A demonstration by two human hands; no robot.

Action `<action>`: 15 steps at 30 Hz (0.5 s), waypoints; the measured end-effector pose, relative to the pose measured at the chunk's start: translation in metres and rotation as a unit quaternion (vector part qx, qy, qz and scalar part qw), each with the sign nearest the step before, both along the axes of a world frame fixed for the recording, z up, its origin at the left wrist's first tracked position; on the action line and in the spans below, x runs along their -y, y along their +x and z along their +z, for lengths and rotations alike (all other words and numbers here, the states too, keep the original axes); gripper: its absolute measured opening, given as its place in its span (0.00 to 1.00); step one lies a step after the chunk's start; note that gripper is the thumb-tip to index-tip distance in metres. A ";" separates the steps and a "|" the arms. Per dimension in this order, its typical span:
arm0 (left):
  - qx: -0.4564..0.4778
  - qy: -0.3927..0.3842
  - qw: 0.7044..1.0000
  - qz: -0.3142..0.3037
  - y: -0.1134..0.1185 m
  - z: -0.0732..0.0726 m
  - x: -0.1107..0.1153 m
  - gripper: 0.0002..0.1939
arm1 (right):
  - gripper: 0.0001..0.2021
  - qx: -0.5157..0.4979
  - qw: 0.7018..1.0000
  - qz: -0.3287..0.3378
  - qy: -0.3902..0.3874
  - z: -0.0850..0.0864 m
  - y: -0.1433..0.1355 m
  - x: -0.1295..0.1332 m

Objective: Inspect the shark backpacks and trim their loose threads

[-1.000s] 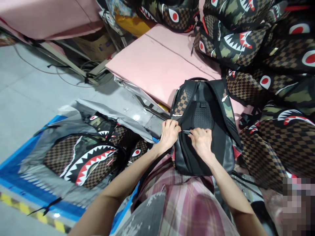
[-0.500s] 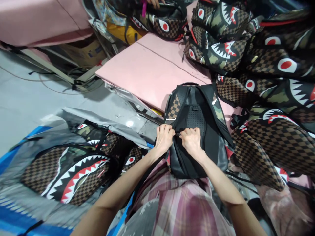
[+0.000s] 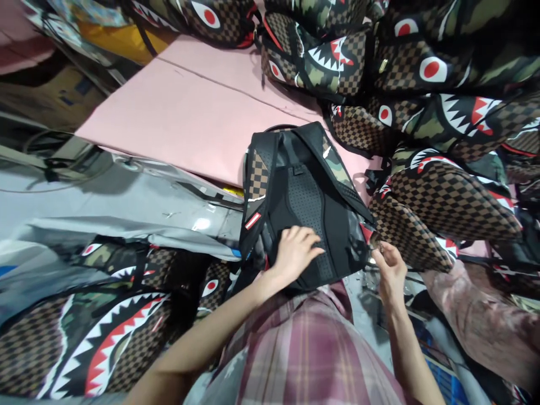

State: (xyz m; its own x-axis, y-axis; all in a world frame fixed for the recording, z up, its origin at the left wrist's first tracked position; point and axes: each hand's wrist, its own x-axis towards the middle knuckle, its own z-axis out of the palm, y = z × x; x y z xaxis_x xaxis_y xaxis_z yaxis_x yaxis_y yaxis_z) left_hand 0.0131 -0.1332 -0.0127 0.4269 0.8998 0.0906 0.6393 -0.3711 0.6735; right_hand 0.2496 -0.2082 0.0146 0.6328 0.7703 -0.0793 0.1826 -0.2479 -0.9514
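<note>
A black backpack (image 3: 306, 197) leans on the table edge in front of my lap, its padded back panel and two shoulder straps facing up. Brown check and camouflage show along its sides. My left hand (image 3: 297, 250) rests on the lower part of the back panel with its fingers stretched out. At the bag's lower right corner, beside a red tab (image 3: 366, 232), is my right hand (image 3: 388, 267), thumb and fingers pinched together. What lies in that pinch is too small to make out.
A pink-topped table (image 3: 185, 101) extends ahead. Several shark-face backpacks (image 3: 455, 197) are heaped on its right side. At lower left, more backpacks (image 3: 118, 337) lie in a grey-lined container (image 3: 126, 228). Another person's pink sleeve (image 3: 476, 315) is close on my right.
Both hands were together at the left strap's lower end. My left hand now lies on the back panel, and my right hand has moved to the bag's right corner. The view has shifted right.
</note>
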 end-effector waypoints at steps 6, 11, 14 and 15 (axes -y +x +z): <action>0.038 -0.111 0.971 -0.209 0.038 0.008 -0.002 0.13 | 0.16 -0.023 0.999 -0.027 0.002 -0.012 0.015 0.012; 0.176 -0.159 0.951 -0.199 -0.053 0.023 -0.024 0.22 | 0.20 0.034 0.999 0.013 0.014 -0.019 0.037 -0.006; 0.102 -0.013 0.975 0.195 -0.083 -0.005 -0.027 0.30 | 0.25 0.154 0.985 0.082 -0.004 -0.015 0.043 -0.044; 0.082 -0.021 0.971 0.224 -0.088 -0.017 -0.025 0.37 | 0.26 0.215 0.971 0.106 -0.007 -0.013 0.042 -0.060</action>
State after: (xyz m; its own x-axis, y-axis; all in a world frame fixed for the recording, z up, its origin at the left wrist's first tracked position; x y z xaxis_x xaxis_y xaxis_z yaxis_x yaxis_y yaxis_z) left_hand -0.0751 -0.1080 -0.0300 -0.0251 0.9962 0.0834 0.6125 -0.0506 0.7888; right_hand 0.2918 -0.1485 0.0017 0.4364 0.8878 0.1461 0.6105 -0.1729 -0.7729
